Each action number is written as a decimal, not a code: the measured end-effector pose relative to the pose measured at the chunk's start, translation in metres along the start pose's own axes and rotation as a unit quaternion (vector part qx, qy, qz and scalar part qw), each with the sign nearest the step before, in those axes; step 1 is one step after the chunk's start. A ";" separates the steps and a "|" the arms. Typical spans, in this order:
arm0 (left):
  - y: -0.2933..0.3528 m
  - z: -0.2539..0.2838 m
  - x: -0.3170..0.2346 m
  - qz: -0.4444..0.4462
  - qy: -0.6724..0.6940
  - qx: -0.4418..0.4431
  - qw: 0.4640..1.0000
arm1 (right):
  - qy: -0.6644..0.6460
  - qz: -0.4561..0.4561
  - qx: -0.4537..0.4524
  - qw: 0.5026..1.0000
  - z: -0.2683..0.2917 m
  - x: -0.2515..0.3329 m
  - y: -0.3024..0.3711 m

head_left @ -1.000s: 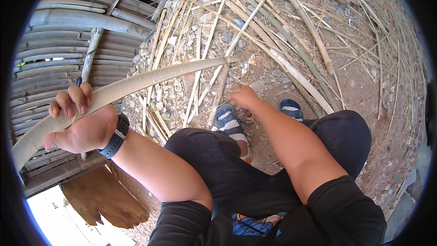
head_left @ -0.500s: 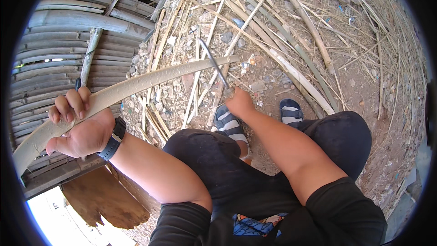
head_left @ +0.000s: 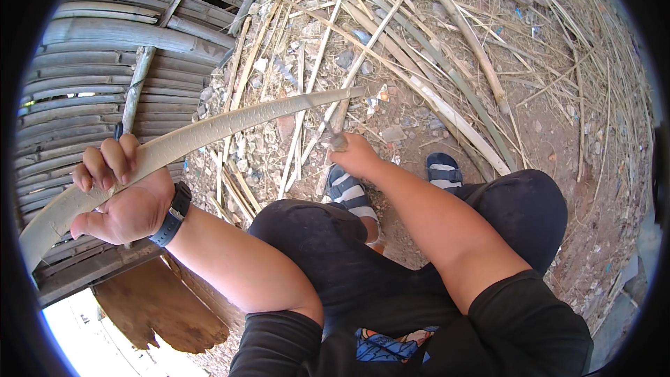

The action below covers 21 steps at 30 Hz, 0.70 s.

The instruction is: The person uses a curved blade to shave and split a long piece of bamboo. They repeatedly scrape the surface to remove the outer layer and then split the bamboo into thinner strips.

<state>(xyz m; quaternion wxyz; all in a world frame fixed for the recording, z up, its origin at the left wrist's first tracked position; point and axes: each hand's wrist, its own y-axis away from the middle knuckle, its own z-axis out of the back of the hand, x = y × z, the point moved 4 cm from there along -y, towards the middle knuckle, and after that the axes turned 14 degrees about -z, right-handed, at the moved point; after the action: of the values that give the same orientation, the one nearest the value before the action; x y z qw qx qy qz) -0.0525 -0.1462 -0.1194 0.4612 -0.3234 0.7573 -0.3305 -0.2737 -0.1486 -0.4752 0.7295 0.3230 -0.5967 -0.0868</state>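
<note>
A long pale split-bamboo strip (head_left: pixel 230 124) runs from the lower left edge up toward the middle of the view. My left hand (head_left: pixel 129 199) is closed round its near part, with the fingers over the upper edge and the thumb below; a dark watch (head_left: pixel 174 215) is on that wrist. My right hand (head_left: pixel 357 155) is a fist round the handle (head_left: pixel 338 142) of a knife, just below the strip's far end. The knife's blade is smeared by motion, so whether it touches the strip I cannot tell.
Bamboo slats form a wall (head_left: pixel 84 70) on the left. Loose bamboo strips (head_left: pixel 447 101) and poles lie across the stony ground ahead, with dry straw (head_left: pixel 593 42) at the right. My sandaled feet (head_left: pixel 349 192) are beneath my right hand. A torn brown sheet (head_left: pixel 160 300) hangs at the lower left.
My right hand has moved a little left, and the knife's blade, plain across the strip before, is now blurred. My left hand and the bamboo strip have stayed almost in place.
</note>
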 end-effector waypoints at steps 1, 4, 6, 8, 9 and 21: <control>0.001 0.004 -0.001 0.000 0.000 -0.003 1.000 | -0.041 -0.131 0.008 0.990 0.005 -0.019 -0.003; 0.001 0.009 -0.008 -0.004 -0.011 -0.006 1.000 | -0.051 -0.209 0.033 0.976 0.016 -0.017 0.004; 0.001 0.004 -0.002 -0.004 -0.012 -0.005 1.000 | -0.045 -0.090 0.035 0.994 0.000 0.007 0.001; -0.001 -0.004 0.002 -0.001 -0.021 -0.001 1.000 | -0.030 0.072 0.009 0.997 -0.015 0.037 0.003; -0.003 -0.014 -0.001 -0.003 -0.019 0.009 1.000 | -0.022 0.174 -0.020 0.984 -0.019 0.054 0.006; -0.004 -0.025 -0.006 0.005 0.013 0.015 1.000 | -0.154 -0.174 0.125 0.965 0.009 -0.038 -0.003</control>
<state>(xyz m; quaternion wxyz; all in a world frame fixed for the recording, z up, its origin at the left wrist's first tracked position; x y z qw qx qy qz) -0.0721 -0.1387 -0.1044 0.4577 -0.3088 0.7598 -0.3434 -0.2921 -0.1348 -0.5071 0.5565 0.4929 -0.6426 -0.1855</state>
